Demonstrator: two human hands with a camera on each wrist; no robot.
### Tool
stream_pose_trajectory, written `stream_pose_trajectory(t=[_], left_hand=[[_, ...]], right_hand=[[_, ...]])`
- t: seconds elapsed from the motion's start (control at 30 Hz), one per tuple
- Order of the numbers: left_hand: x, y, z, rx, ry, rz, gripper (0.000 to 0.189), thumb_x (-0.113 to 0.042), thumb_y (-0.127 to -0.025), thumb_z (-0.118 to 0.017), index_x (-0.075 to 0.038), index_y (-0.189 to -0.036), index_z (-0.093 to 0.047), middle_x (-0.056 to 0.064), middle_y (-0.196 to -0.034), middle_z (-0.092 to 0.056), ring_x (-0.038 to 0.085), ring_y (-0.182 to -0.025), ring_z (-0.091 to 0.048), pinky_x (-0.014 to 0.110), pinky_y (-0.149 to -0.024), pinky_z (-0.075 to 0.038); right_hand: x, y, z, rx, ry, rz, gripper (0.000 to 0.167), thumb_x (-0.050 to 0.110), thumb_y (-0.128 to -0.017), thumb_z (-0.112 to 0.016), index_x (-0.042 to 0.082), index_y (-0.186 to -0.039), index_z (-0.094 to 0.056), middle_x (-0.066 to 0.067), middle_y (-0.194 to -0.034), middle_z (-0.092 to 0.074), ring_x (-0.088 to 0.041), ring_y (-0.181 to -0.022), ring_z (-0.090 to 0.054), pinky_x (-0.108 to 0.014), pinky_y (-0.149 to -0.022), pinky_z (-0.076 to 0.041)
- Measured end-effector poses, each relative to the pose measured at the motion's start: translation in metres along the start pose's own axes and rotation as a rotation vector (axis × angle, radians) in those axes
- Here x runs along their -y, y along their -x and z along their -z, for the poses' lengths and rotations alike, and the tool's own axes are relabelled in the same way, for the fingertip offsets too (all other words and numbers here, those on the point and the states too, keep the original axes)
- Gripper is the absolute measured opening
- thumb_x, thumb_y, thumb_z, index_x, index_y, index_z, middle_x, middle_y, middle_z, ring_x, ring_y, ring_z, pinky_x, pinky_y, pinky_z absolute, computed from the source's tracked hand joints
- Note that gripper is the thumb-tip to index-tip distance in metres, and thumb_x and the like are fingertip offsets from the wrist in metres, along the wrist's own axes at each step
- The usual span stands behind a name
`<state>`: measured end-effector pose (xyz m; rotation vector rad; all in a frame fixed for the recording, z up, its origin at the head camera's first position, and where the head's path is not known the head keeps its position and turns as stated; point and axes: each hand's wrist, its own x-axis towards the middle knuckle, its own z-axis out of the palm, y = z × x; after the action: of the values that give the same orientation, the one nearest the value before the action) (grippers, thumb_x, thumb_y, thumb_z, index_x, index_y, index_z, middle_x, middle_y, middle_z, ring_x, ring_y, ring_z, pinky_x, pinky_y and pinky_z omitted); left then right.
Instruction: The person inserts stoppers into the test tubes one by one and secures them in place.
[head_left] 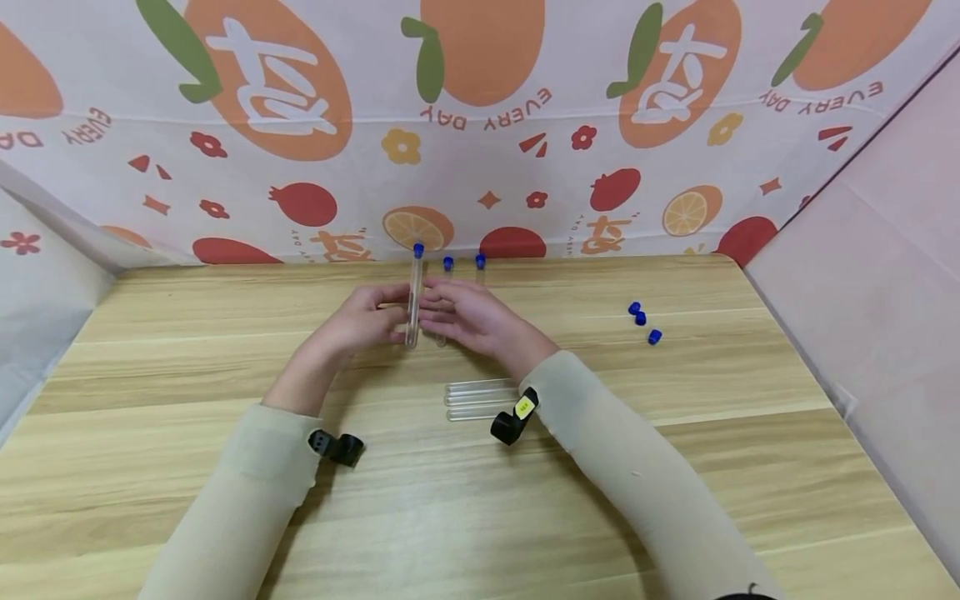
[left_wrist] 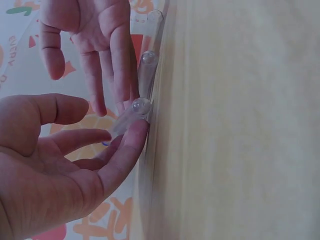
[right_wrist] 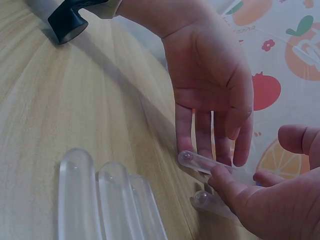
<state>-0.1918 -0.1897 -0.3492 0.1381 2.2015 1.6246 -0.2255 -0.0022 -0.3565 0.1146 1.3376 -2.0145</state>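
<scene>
A clear test tube with a blue cap [head_left: 415, 296] lies between my two hands, its rounded end toward me. From the left, my left hand [head_left: 362, 319] touches this tube with loosely extended fingers; its fingertips meet the rounded end [left_wrist: 141, 106] in the left wrist view. My right hand [head_left: 480, 318] reaches in from the other side, its fingers fairly straight beside the tube. Under the right hand lies a second capped tube [right_wrist: 212, 204], partly hidden. A third blue cap [head_left: 481, 262] shows behind that hand, with most of its tube covered.
Three uncapped test tubes [head_left: 472, 400] lie side by side nearer to me, partly behind the right wrist camera [head_left: 512, 421]. Three loose blue caps [head_left: 641, 318] sit at the right. A fruit-print cloth [head_left: 465, 167] hangs along the table's back edge.
</scene>
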Motion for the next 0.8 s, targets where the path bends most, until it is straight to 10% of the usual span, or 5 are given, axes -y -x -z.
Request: stream_pose_trajectory(t=[0.8], left_hand=[[0.0018,0.0015,0.0031,-0.024,-0.022,-0.005,0.054,-0.005,-0.103,-0.041,0.0,-0.155,-0.028,0.027,-0.157,-0.03,0.04,-0.137,-0.042,0.048,-0.102,-0.049]], right_hand=[[0.0038,-0.0044,-0.0049,-0.002,0.059,-0.004,0.058,0.01,-0.101,-0.053,0.014,-0.155,-0.034,-0.022,-0.151,-0.042,-0.034,-0.137,-0.046,-0.042,-0.113,-0.04]])
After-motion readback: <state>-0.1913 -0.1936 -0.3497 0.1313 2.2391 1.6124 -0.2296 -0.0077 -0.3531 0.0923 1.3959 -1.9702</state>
